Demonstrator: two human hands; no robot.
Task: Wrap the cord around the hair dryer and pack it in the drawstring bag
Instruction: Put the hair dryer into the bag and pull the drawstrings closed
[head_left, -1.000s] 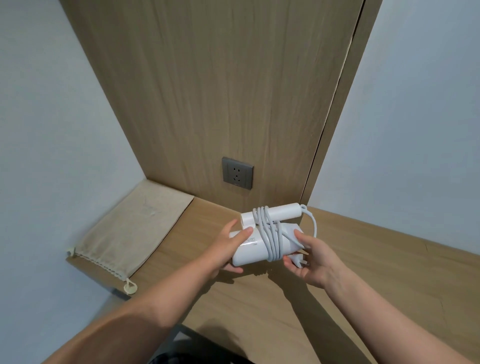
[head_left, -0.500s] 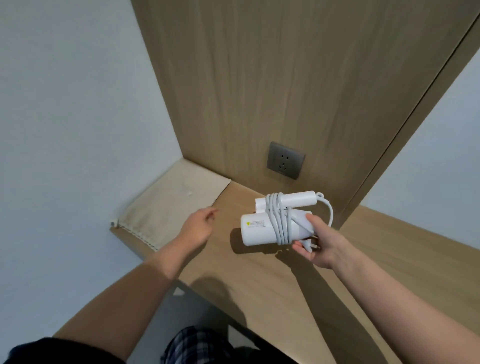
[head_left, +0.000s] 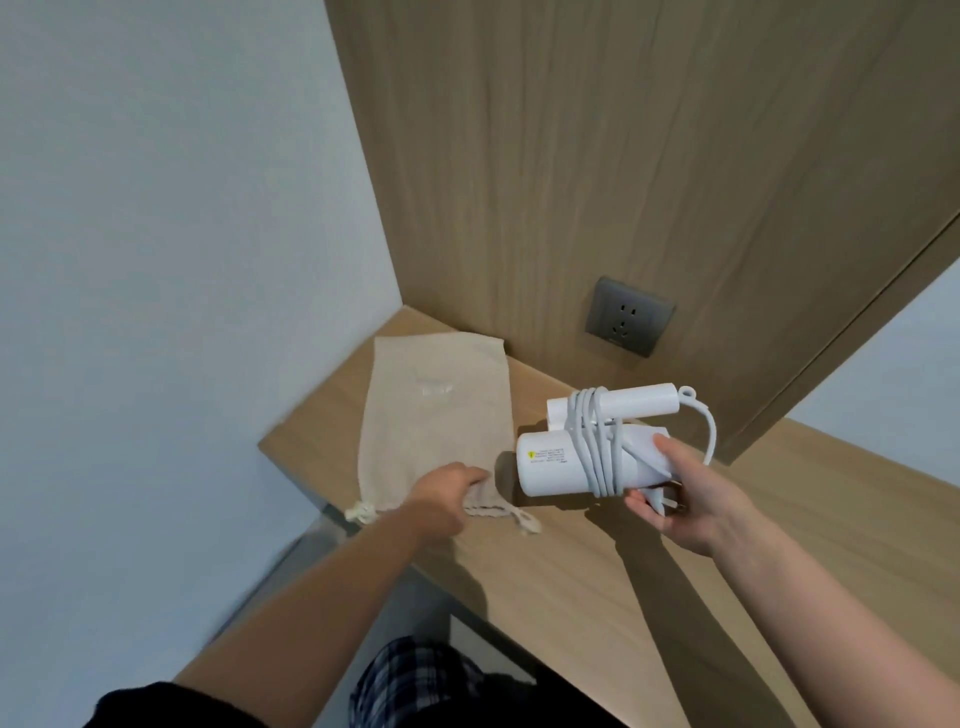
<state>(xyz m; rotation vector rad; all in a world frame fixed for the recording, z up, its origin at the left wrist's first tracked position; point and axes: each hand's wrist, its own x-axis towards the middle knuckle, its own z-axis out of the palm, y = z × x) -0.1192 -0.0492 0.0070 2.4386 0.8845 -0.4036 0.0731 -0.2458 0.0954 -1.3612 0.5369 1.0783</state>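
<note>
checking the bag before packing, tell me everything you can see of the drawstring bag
The drawstring bag is beige, of coarse, linen-like cloth, lying flat and seemingly empty on the wooden shelf in the corner by the wall. Its closed end points to the wood panel, its mouth to the person. Pale knotted cord ends trail from the mouth at both sides. The left hand grips the gathered mouth edge. A faint mark shows mid-cloth.

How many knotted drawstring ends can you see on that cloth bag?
2. One knotted cord end lies at the desk's front edge, left of the left hand; the other lies to that hand's right. Both belong to the beige cloth drawstring bag; the hand may hide more.
</note>
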